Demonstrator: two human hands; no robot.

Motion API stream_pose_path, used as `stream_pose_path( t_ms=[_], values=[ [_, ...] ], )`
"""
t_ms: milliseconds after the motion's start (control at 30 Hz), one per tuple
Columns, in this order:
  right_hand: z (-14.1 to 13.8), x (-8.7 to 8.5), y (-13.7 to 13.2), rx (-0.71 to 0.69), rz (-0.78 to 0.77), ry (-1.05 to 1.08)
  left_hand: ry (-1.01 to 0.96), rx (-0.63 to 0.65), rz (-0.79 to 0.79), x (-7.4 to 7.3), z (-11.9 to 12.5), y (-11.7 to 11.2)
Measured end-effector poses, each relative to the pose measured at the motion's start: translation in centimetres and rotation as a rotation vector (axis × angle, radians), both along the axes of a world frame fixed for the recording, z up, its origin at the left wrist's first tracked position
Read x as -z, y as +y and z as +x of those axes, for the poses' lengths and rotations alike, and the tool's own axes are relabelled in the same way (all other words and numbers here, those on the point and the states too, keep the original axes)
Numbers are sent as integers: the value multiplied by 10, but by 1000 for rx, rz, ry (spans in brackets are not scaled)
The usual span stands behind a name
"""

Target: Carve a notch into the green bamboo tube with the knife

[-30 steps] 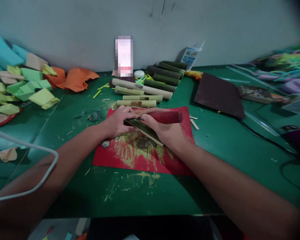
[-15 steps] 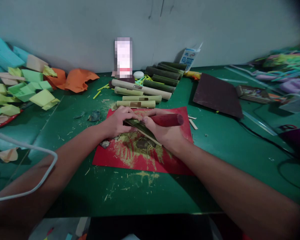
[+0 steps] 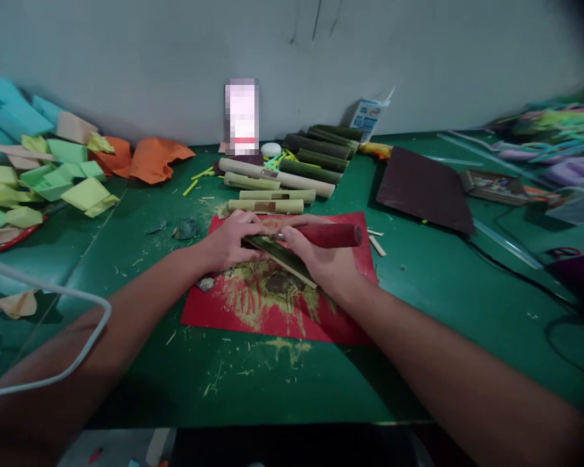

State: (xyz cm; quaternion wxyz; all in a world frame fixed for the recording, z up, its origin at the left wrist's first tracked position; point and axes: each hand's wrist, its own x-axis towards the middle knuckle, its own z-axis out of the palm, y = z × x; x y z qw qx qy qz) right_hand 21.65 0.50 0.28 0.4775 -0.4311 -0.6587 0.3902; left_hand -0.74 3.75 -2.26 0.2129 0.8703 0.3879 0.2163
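My left hand (image 3: 233, 241) is closed on the left end of a split piece of green bamboo (image 3: 285, 251), which slants down to the right over a red sheet (image 3: 202, 314). The fingers of my right hand (image 3: 324, 259) wrap a carving tool with a thick dark red handle (image 3: 333, 235). Its short metal shank points left, toward the bamboo and my left fingertips; the cutting tip is too small to make out. Pale bamboo dust and shavings (image 3: 248, 295) cover the middle of the sheet beneath my hands.
Several bamboo tubes (image 3: 296, 179), some with cut windows, lie behind the sheet. A phone (image 3: 242, 117) leans on the wall beside a milk carton (image 3: 368, 119). A dark board (image 3: 423, 188) lies to the right, folded papers (image 3: 53, 162) to the left. A white wire frame (image 3: 104, 311) crosses the left foreground.
The red handle has shifted slightly to the right, and more of the metal shank shows. My left hand stays on the bamboo. The whole view has moved a little.
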Motion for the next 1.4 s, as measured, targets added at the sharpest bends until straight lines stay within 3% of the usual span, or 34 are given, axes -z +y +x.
stream_pose_path(
  t_ms=[333,733,933,1400],
  values=[
    [0,0,2,-64,-24,22,6,-4,-28,-4,1,-2],
    [-5,-8,0,7,-63,-72,2,-14,-19,0,-1,0],
    [-3,0,-1,55,4,0,-10,-19,-7,2,1,-2],
    [0,3,3,-49,-32,34,7,-11,-29,-4,2,-2]
  ],
)
